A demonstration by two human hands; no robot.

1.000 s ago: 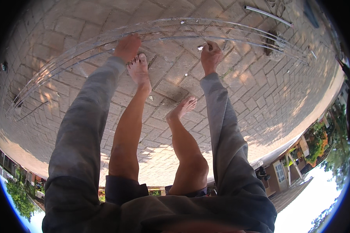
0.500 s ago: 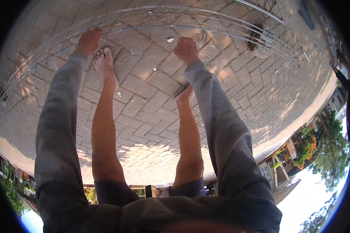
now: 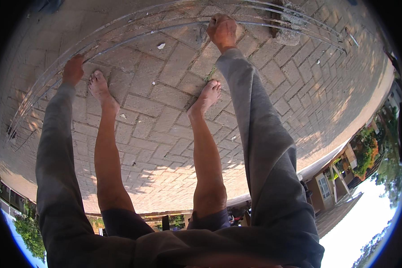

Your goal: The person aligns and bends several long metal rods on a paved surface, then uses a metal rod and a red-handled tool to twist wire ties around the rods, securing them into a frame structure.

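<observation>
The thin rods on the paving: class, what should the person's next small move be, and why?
Probably secure the right hand around the nearest rod before shifting anything: that hand covers part of the rod, but its grip can't be confirmed. The left hand is also at the rods, where they run close together, so moving now might drag several.

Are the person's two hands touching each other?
No, the left hand and right hand are well apart along the thin rods, with paving showing between them.
</observation>
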